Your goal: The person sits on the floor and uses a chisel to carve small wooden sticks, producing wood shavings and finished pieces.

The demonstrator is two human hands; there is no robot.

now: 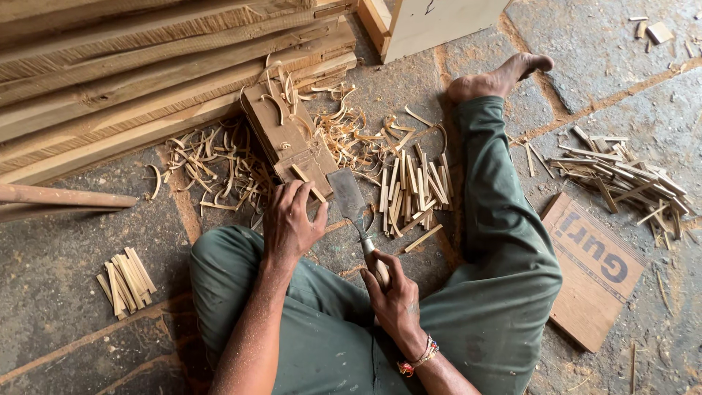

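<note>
Grey stone-slab floor (pixel 614 51) with reddish dirt in its joints lay under me, long planks (pixel 146 73) stacked to my left, a pale wooden box (pixel 439 22) stood ahead, a flat cardboard piece (pixel 592 271) lay at my right, even daylight fell.

One flat cardboard piece (pixel 594 271) lies on the stone floor (pixel 614 66), just beside the person's right knee. Shape: rectangular, set at an angle. Colour: brown, with dark printed lettering on its upper face.
</note>
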